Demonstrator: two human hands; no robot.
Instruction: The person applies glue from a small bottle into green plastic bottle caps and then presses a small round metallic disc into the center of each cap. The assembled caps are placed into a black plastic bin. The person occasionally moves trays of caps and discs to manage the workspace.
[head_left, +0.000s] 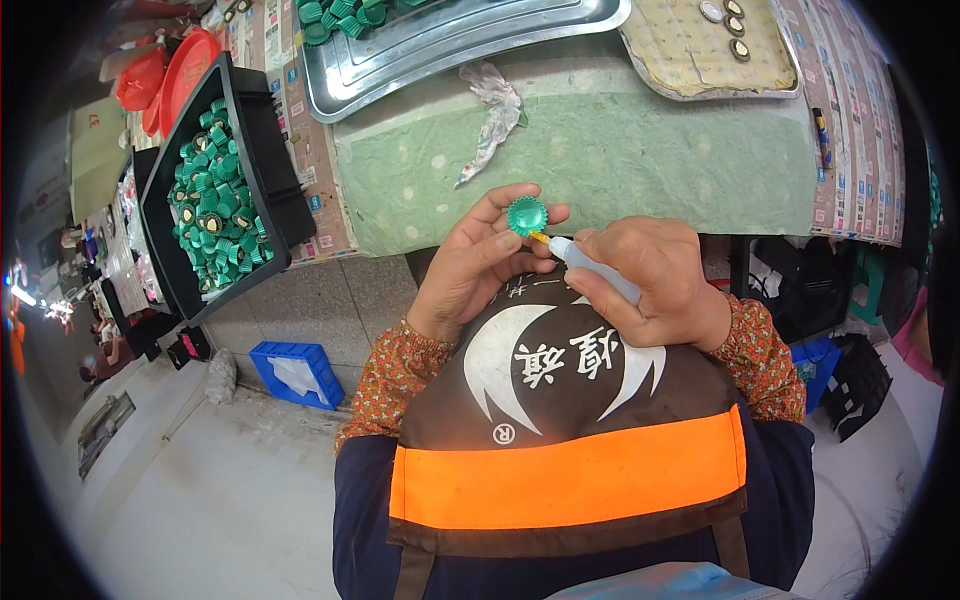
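- I see one small green fluted cup [527,215] pinched between the thumb and fingertips of my left hand [478,268]; the grip is narrow and closed on the cup's rim, held just in front of the green cloth [640,150] on the table.
- My right hand [655,280] is wrapped tight around one small white squeeze bottle [600,272]; its yellow nozzle touches the lower edge of the cup.
- Both hands sit just above the brown apron [560,400], which has one orange band and white printed characters with a crescent shape.
- Left of the cloth stands one black tray [255,130] holding many green cups, too many to count.
- Behind the cloth lies one metal tray [450,45], with more green cups at its far left corner.
- Right of the metal tray lies one pale dimpled tray [690,50] carrying four small round pieces near its far edge.
- One crumpled scrap of paper [495,110] lies on the cloth's left part.
- Strips of printed paper with small coloured squares line the table on both sides of the cloth.
- One blue crate [295,372] stands on the floor below the black tray.
- Red plastic dishes [165,75] sit beyond the black tray; I cannot tell how many.
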